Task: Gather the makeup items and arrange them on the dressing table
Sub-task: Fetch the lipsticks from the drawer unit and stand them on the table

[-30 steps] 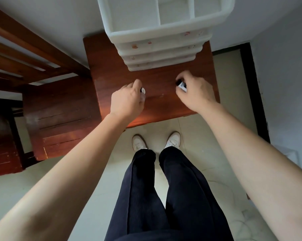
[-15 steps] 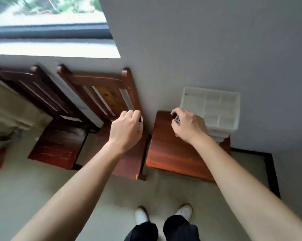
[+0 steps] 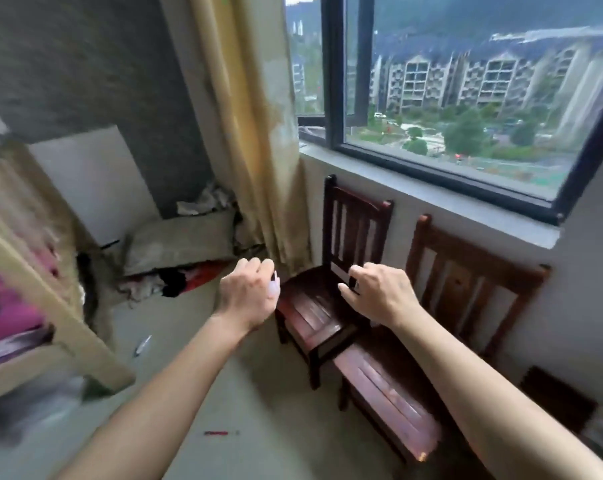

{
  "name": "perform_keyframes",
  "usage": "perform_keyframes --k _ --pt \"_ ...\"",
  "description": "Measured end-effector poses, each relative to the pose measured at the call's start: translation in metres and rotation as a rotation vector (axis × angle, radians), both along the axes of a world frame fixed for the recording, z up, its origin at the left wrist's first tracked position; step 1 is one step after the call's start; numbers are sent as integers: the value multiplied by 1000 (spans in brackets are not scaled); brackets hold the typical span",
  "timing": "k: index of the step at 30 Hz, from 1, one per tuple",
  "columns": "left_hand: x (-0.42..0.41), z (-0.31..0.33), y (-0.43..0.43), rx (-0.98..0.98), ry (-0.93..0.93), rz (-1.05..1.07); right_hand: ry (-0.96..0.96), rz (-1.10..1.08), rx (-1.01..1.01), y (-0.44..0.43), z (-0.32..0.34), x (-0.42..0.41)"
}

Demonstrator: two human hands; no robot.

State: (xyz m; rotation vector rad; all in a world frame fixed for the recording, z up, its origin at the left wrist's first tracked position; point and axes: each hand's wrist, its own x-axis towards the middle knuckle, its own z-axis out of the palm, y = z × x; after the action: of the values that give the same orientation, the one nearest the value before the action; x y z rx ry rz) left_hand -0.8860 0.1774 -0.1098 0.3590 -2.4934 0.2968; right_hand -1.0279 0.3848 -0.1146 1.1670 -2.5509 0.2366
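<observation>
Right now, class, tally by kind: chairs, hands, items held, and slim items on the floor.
Chairs: 2, far chair, near chair
Hands: 2, left hand, right hand
Held items: 2, pale item, dark item
Floor items: 2, white stick, red stick
Total: 8

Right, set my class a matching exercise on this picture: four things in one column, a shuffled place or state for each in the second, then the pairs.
Things:
1. left hand
2. right hand
3. curtain
4. darker chair

Places or states:
A. holds a small dark item
B. hangs left of the window
C. holds a small pale item
D. stands below the windowsill

Pairs: 1-C, 2-A, 3-B, 4-D
</observation>
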Motion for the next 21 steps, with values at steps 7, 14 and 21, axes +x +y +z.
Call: perform_keyframes --k 7,14,21 --pt "249 21 -183 92 -1 485 -28 418 63 -263 7 170" --pt "488 -14 -266 215 35 981 -33 910 150 -467 -16 381" --pt "642 -44 -351 275 -26 1347 -23 1255 237 -634 -51 551"
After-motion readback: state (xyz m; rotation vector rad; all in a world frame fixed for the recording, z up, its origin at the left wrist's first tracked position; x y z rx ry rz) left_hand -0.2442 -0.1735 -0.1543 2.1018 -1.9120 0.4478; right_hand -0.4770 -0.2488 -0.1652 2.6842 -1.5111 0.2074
